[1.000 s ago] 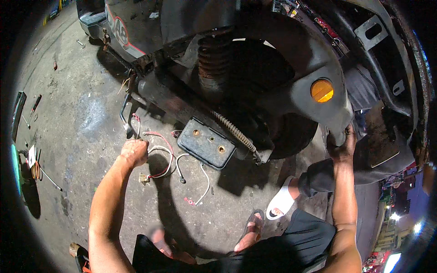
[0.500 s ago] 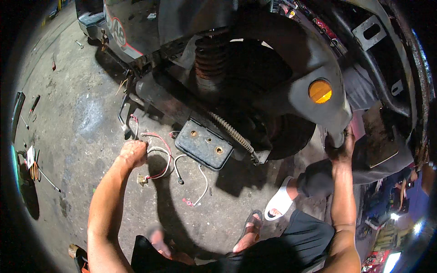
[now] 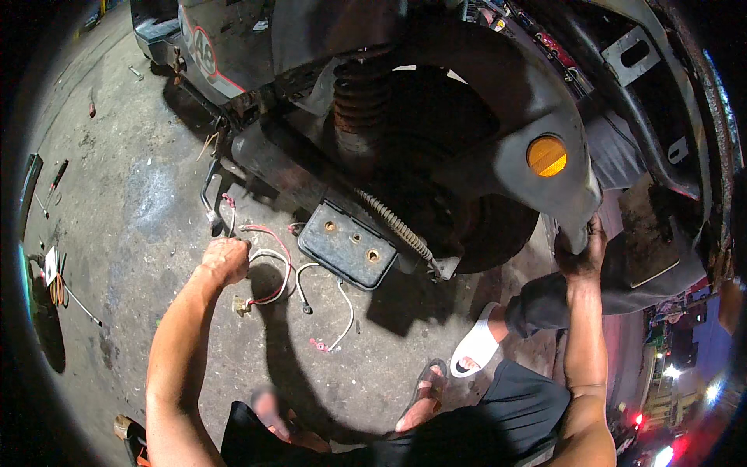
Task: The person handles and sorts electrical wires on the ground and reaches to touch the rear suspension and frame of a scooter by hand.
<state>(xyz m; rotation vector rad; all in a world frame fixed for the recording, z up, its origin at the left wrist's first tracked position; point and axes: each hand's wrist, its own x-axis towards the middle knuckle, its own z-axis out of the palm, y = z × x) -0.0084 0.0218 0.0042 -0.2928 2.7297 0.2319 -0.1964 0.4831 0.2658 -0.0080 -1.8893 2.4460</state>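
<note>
My right hand (image 3: pixel 582 247) is wrapped round the lower tip of a dark grey fender (image 3: pixel 513 167), which carries a round orange reflector (image 3: pixel 547 156). To the left, my left hand (image 3: pixel 226 261) makes a fist just below a bent metal lever (image 3: pixel 208 189). Whatever is inside that fist is hidden. Red and white wires (image 3: pixel 289 261) lie on the floor beside it. Between my hands a dark, flat box-shaped part (image 3: pixel 348 243) with several holes is at the vehicle's underside. A rusty coil spring (image 3: pixel 361 97) stands above, behind a ribbed, light-coloured tube (image 3: pixel 395 224).
Another person's foot in a white slide sandal (image 3: pixel 476 342) is near my right arm, their dark trouser leg beside the fender. Hand tools, including a screwdriver (image 3: pixel 59 175), lie on the concrete floor (image 3: pixel 117 233) at far left. A metal frame (image 3: pixel 632 53) rises at upper right.
My left fist has shifted very slightly left. My right hand stays on the fender. Red lights now show in the background at lower right.
</note>
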